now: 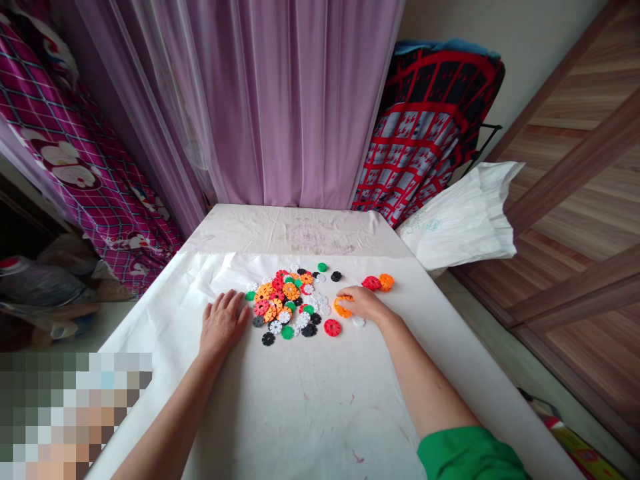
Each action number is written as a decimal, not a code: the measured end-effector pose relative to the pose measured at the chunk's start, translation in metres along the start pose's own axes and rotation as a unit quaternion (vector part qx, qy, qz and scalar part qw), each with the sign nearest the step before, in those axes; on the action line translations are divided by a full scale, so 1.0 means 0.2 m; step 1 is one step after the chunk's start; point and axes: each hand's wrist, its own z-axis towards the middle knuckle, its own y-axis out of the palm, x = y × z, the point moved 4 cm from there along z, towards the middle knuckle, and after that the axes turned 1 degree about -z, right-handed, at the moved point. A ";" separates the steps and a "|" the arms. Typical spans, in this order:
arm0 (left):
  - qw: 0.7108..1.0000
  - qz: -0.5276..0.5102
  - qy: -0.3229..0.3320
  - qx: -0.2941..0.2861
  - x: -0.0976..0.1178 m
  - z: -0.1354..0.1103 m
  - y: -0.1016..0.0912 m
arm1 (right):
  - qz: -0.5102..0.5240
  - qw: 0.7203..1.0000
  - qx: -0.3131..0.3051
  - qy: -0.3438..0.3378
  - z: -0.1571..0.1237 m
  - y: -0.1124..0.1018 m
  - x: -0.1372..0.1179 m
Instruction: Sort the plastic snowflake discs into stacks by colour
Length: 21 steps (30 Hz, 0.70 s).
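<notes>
A loose pile of notched plastic interlocking discs (291,291) in red, orange, white, green and black lies on the white-covered table. My left hand (225,319) rests flat at the pile's left edge, palm down with fingers spread, holding nothing. To the right of the pile, my right hand (367,302) has its fingers curled over an orange interlocking disc (342,308); the fingers partly hide it. A red disc (332,327) and a white disc (359,321) lie near that hand. Beyond it sit a small group of red discs (371,283) and a group of orange discs (386,282).
The table (305,400) has a white cover and stands against a purple curtain (300,100). A white plastic bag (465,217) is at the right edge. Behind it is a red-and-black patterned cloth (425,127). Wooden doors (575,200) stand on the right.
</notes>
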 end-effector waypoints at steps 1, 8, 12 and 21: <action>1.000 0.000 -0.001 0.000 0.00 0.00 0.00 | 0.007 1.000 0.003 0.002 0.00 0.00 0.00; 1.000 0.003 -0.004 -0.008 0.01 0.00 -0.01 | -0.006 1.000 0.016 0.007 0.04 0.02 0.02; 1.000 0.000 -0.007 -0.011 0.01 -0.01 -0.02 | -0.031 0.999 0.009 0.025 0.01 0.03 0.00; 1.000 -0.001 -0.008 -0.006 0.02 -0.01 -0.02 | -0.114 0.993 0.008 0.021 -0.04 0.08 -0.04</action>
